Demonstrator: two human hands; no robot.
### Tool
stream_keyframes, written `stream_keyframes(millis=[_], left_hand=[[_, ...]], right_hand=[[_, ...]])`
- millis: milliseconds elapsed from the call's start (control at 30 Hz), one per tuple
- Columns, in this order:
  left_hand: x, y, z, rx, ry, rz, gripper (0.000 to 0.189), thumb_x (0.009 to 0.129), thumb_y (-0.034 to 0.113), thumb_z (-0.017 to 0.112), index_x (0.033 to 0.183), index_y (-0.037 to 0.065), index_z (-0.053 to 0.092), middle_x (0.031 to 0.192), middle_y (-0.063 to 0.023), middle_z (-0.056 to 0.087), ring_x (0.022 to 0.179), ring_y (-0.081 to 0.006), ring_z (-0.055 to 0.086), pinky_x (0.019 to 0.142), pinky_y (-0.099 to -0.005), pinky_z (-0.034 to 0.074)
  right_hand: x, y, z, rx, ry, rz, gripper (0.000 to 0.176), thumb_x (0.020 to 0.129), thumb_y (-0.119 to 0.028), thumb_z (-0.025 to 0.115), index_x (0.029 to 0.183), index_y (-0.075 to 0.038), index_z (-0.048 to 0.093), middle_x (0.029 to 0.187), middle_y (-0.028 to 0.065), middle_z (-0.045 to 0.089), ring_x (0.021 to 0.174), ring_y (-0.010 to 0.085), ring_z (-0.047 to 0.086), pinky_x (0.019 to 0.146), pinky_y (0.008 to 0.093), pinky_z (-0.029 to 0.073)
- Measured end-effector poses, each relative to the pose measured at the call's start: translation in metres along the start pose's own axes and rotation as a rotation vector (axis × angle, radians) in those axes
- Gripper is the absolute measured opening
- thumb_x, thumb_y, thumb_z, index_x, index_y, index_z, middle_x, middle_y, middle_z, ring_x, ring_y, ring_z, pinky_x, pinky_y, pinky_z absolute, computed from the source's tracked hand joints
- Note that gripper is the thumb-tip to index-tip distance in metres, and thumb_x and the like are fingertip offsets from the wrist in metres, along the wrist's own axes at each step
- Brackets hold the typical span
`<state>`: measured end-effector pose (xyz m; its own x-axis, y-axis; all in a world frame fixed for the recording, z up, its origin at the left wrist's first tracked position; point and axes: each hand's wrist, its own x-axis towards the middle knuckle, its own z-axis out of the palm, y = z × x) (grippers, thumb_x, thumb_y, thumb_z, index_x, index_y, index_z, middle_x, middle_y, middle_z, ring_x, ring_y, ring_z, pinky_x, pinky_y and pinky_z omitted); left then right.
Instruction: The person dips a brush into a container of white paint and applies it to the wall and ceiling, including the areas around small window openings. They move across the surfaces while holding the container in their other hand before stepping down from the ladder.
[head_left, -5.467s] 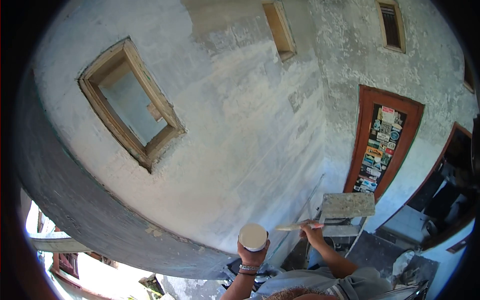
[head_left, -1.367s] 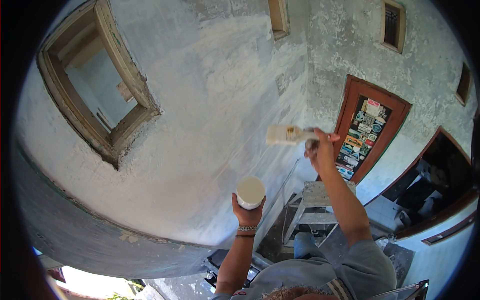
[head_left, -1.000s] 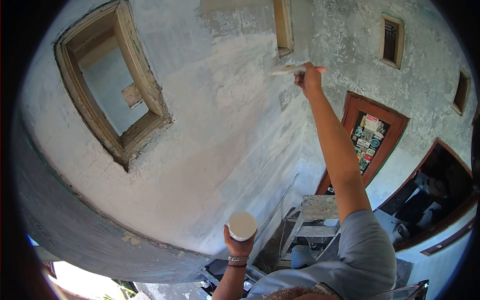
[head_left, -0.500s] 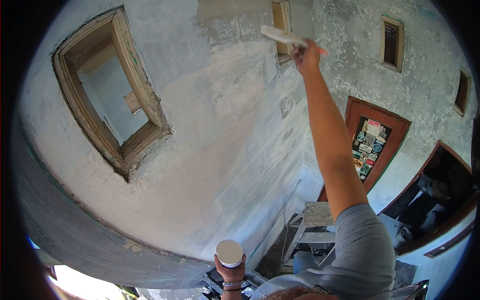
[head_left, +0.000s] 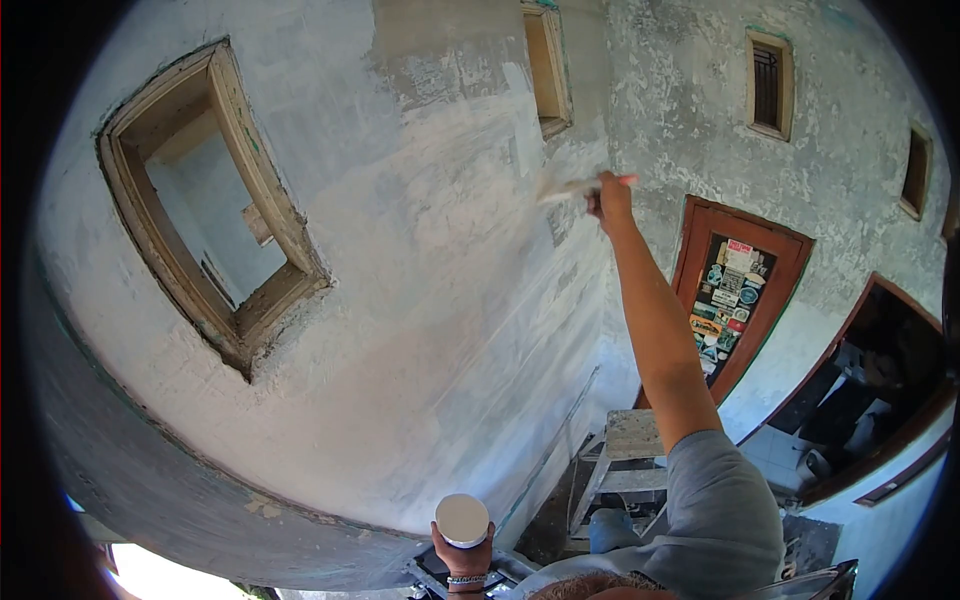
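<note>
My right hand, at the end of an outstretched arm, is closed around a paintbrush with a red handle end. The brush head points left and lies over the patchy grey-white wall, below the narrow wooden window frame; motion blurs its bristles. Low in the view, my left hand grips a round white tub from below and around its sides. Its top looks pale and even. A bracelet circles that wrist.
A paint-spattered wooden stepladder stands below my right arm. To the left is a large wooden window frame set in the wall. A brown door covered in stickers and a dark doorway are on the right.
My right hand has brought the brush down the wall, from beside the narrow window to below it. The left hand still holds the tub, and the view has shifted slightly.
</note>
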<state>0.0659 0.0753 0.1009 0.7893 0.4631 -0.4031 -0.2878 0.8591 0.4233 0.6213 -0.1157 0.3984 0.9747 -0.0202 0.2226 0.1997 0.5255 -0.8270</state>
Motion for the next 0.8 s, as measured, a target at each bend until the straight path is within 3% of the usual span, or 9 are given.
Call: stream_keyframes(millis=[133,267,367,467,533,667,800], left_hand=[[-0.014,0.004,0.023,-0.029,0.034,0.022,0.05,0.083,0.055,0.05,0.116,0.017,0.06,0.102,-0.0053,0.067,0.095,-0.0309,0.065,0.071,-0.0416,0.05],[-0.011,0.005,0.013,0.022,0.068,0.053,0.055,0.086,0.065,0.043,0.115,0.021,0.059,0.107,-0.0009,0.063,0.095,-0.0245,0.058,0.071,-0.0451,0.044],[-0.013,0.007,0.016,-0.013,0.089,0.072,0.054,0.086,0.065,0.043,0.114,0.022,0.059,0.106,-0.0007,0.063,0.093,-0.0246,0.057,0.069,-0.0441,0.043],[-0.018,0.01,0.021,-0.017,0.08,0.115,0.052,0.085,0.059,0.045,0.115,0.019,0.059,0.106,-0.0018,0.064,0.096,-0.0273,0.059,0.068,-0.0438,0.044],[-0.018,0.012,0.017,-0.042,0.041,0.137,0.049,0.084,0.048,0.047,0.12,0.015,0.057,0.106,-0.0044,0.066,0.101,-0.0328,0.064,0.068,-0.0444,0.047],[-0.005,0.013,-0.002,-0.14,0.095,0.072,0.052,0.081,0.051,0.05,0.118,0.016,0.058,0.107,-0.0053,0.066,0.1,-0.0349,0.063,0.069,-0.0459,0.049],[0.004,0.01,-0.022,-0.173,0.096,0.061,0.054,0.08,0.055,0.052,0.118,0.017,0.059,0.109,-0.006,0.065,0.1,-0.0362,0.063,0.07,-0.0479,0.05]], right_hand=[[0.023,-0.082,0.075,0.024,-0.002,-0.196,0.023,0.086,-0.022,0.054,0.075,-0.002,0.055,0.057,0.0097,0.056,0.038,0.0176,0.049,0.037,0.0328,0.041],[0.027,-0.162,0.111,0.226,-0.086,-0.27,0.016,0.088,-0.02,0.056,0.085,-0.005,0.059,0.065,0.0081,0.059,0.047,0.0157,0.052,0.042,0.0305,0.045],[0.02,-0.195,0.127,0.17,-0.235,-0.491,0.019,0.09,-0.021,0.058,0.095,-0.003,0.061,0.073,0.0093,0.064,0.056,0.0151,0.059,0.054,0.0299,0.053],[0.019,-0.211,0.138,-0.089,-0.308,-0.695,0.024,0.091,-0.022,0.062,0.102,-0.001,0.062,0.083,0.01,0.067,0.069,0.0166,0.064,0.07,0.0307,0.056],[0.023,-0.215,0.143,-0.022,-0.35,-0.678,0.025,0.089,-0.019,0.065,0.106,0.0,0.062,0.087,0.0101,0.068,0.075,0.0177,0.065,0.075,0.0321,0.057],[0.026,-0.209,0.152,0.201,-0.443,-0.644,0.025,0.085,-0.015,0.069,0.103,0.0,0.062,0.088,0.0103,0.066,0.079,0.0191,0.064,0.079,0.0344,0.058],[0.032,-0.202,0.158,0.313,-0.326,-0.6,0.025,0.085,-0.016,0.07,0.101,0.001,0.06,0.089,0.0109,0.063,0.081,0.0192,0.063,0.08,0.0358,0.059]])
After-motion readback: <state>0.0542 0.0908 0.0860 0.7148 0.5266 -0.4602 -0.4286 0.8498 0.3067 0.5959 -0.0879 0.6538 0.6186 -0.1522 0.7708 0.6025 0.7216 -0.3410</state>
